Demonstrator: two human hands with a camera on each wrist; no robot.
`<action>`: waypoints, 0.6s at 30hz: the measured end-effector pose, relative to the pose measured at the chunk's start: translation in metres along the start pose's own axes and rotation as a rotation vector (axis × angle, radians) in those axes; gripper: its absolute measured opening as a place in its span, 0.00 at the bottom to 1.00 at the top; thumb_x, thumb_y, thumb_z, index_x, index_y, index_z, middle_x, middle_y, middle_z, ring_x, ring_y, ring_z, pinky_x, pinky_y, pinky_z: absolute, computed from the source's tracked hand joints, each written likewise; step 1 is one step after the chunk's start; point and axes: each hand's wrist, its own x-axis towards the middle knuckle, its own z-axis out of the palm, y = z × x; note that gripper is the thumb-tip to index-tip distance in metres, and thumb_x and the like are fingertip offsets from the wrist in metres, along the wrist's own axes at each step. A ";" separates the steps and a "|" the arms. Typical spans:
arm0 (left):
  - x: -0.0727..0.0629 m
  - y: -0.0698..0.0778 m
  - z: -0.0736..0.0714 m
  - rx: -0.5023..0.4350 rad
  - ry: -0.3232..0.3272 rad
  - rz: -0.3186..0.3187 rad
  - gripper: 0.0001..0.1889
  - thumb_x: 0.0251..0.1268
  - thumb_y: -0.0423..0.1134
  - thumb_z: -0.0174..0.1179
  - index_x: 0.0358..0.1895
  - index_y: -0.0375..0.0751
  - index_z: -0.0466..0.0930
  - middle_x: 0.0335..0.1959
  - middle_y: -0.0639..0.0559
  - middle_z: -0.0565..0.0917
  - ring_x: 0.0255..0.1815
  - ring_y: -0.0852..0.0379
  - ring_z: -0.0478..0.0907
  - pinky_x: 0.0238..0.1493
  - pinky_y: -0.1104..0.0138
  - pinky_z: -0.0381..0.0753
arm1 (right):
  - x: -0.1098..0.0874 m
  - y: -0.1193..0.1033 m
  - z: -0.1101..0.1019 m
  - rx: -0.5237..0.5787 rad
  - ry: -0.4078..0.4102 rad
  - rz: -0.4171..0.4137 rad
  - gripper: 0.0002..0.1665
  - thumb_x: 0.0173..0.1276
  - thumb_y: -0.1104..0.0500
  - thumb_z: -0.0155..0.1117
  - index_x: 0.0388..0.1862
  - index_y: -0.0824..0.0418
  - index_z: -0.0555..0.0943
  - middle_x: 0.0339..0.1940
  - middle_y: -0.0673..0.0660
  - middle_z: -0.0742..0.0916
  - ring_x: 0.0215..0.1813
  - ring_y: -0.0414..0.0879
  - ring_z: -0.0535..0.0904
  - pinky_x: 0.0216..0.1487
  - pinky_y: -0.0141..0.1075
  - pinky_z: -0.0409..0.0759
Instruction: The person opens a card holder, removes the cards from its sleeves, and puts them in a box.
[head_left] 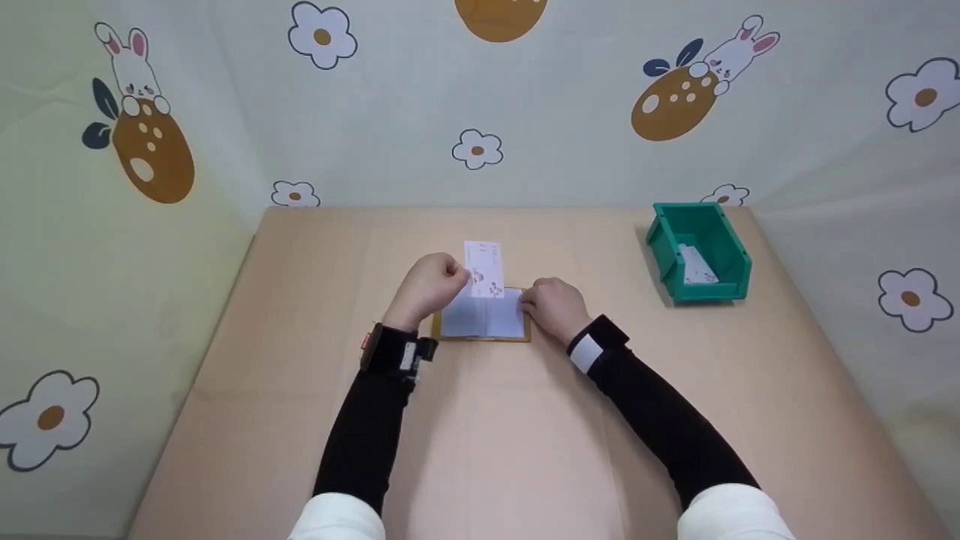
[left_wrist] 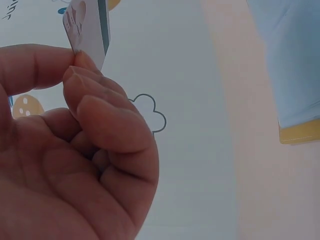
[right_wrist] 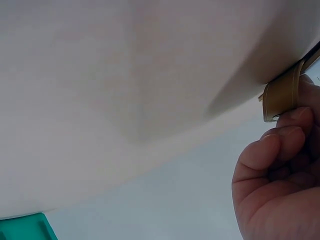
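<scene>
In the head view a small yellow-brown card holder [head_left: 499, 322] lies unfolded at mid-table, its pale clear sleeves [head_left: 459, 315] facing up. My left hand [head_left: 431, 286] pinches a white card with a pink floral print [head_left: 484, 264] between thumb and fingertips, over the holder's far edge. The left wrist view shows that card [left_wrist: 90, 30] edge-on at the fingertips. At the holder's right edge is my right hand [head_left: 559, 307]. The right wrist view shows its thumb and fingers pinching a tan leather strap with a snap [right_wrist: 282, 97]; the holder is mostly out of that view.
A green open-front bin [head_left: 739, 277] stands at the back right of the table, with white printed cards [head_left: 697, 266] inside. Patterned cloth walls [head_left: 390, 112] rise behind and beside the tan tabletop [head_left: 510, 450].
</scene>
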 end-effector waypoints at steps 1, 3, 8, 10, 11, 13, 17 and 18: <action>0.000 0.000 0.000 -0.005 -0.002 -0.008 0.13 0.68 0.39 0.54 0.23 0.42 0.68 0.21 0.53 0.67 0.22 0.56 0.65 0.26 0.65 0.64 | 0.000 0.001 -0.001 0.008 -0.002 0.000 0.07 0.64 0.59 0.71 0.40 0.58 0.90 0.30 0.55 0.85 0.37 0.52 0.82 0.39 0.46 0.79; 0.001 -0.001 0.001 -0.015 -0.009 -0.020 0.13 0.69 0.39 0.54 0.25 0.41 0.70 0.22 0.53 0.69 0.23 0.56 0.66 0.26 0.65 0.64 | -0.001 0.002 -0.003 0.029 -0.003 -0.003 0.08 0.65 0.59 0.70 0.41 0.58 0.90 0.30 0.55 0.85 0.35 0.51 0.81 0.39 0.45 0.79; 0.002 -0.002 0.001 -0.045 -0.020 -0.058 0.11 0.70 0.40 0.54 0.29 0.39 0.73 0.25 0.51 0.72 0.25 0.55 0.68 0.27 0.65 0.66 | -0.001 0.004 -0.019 0.117 0.015 0.024 0.09 0.68 0.59 0.67 0.44 0.60 0.89 0.30 0.55 0.85 0.34 0.50 0.79 0.41 0.45 0.78; 0.002 -0.002 0.001 -0.052 -0.019 -0.067 0.11 0.70 0.40 0.54 0.29 0.39 0.73 0.25 0.51 0.72 0.26 0.55 0.68 0.27 0.65 0.66 | 0.001 0.004 -0.029 0.152 0.037 0.048 0.10 0.69 0.59 0.67 0.44 0.60 0.89 0.33 0.56 0.85 0.36 0.50 0.80 0.43 0.45 0.77; 0.002 -0.002 0.002 -0.052 -0.019 -0.066 0.11 0.70 0.40 0.54 0.29 0.39 0.73 0.25 0.51 0.72 0.26 0.55 0.68 0.27 0.65 0.66 | 0.002 0.004 -0.033 0.165 0.051 0.058 0.10 0.69 0.59 0.67 0.44 0.61 0.89 0.33 0.56 0.86 0.36 0.50 0.80 0.43 0.45 0.77; 0.002 -0.002 0.003 -0.048 -0.012 -0.050 0.12 0.70 0.39 0.54 0.27 0.40 0.72 0.24 0.52 0.70 0.25 0.55 0.67 0.27 0.65 0.65 | 0.003 0.002 -0.043 0.182 0.079 0.074 0.10 0.69 0.57 0.67 0.42 0.61 0.89 0.34 0.57 0.86 0.37 0.50 0.80 0.43 0.45 0.77; 0.002 0.000 0.007 -0.035 -0.011 -0.004 0.14 0.70 0.39 0.53 0.24 0.42 0.69 0.22 0.53 0.68 0.23 0.56 0.65 0.28 0.65 0.64 | 0.005 -0.004 -0.058 0.216 0.129 0.068 0.10 0.69 0.56 0.66 0.35 0.62 0.89 0.33 0.56 0.86 0.37 0.50 0.79 0.43 0.44 0.76; 0.002 0.001 0.008 -0.035 -0.012 0.005 0.14 0.70 0.39 0.53 0.23 0.42 0.68 0.21 0.53 0.68 0.23 0.56 0.65 0.28 0.65 0.64 | 0.005 -0.007 -0.060 0.225 0.134 0.061 0.11 0.70 0.56 0.66 0.34 0.62 0.88 0.32 0.56 0.85 0.36 0.50 0.79 0.42 0.44 0.75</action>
